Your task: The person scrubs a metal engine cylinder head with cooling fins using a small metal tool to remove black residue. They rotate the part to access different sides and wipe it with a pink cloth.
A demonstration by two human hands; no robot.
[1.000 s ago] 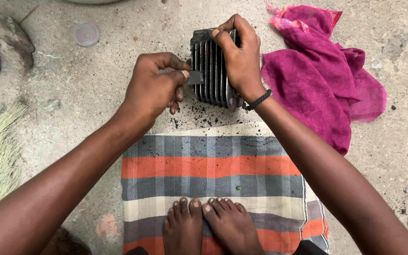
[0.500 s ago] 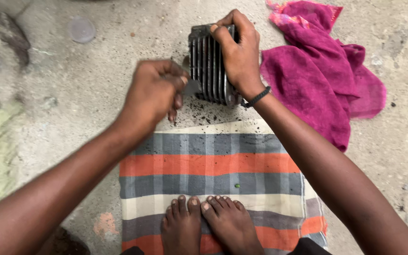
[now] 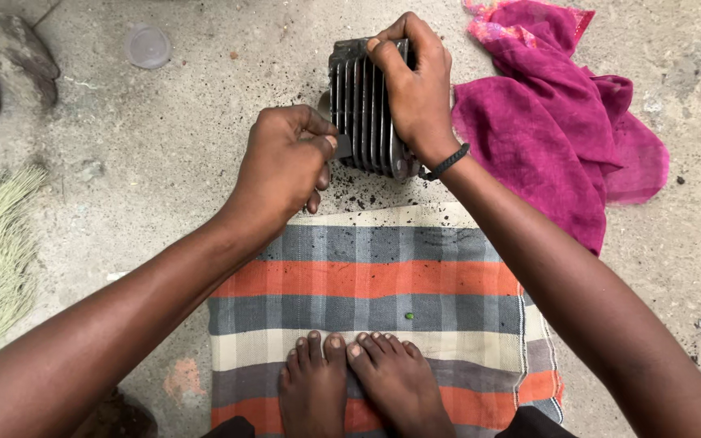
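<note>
**A:** What shows here?

**B:** Grey finned metal cylinder block [image 3: 364, 105] standing on the concrete floor [image 3: 172, 162], just beyond a striped orange, grey and cream cloth [image 3: 367, 280]. Right hand [image 3: 415, 89] draped over the top, fingers curled shut round the fins. Left hand [image 3: 285, 166] pressed against the near side, fingers pinched tight on a small dark flat scraper [image 3: 342, 146], tip between fins.

**A:** Best way to scrape?

**B:** Probably short strokes along each groove, block held steady, blade kept flat.

**A:** Arm pose?

**B:** Both forearms stretched forward, left wrist bent inward, right wrist arched. Black flecks [image 3: 359, 195] below the block; crumpled magenta rag [image 3: 561, 122] just right; bare feet [image 3: 359, 385] on the cloth.
</note>
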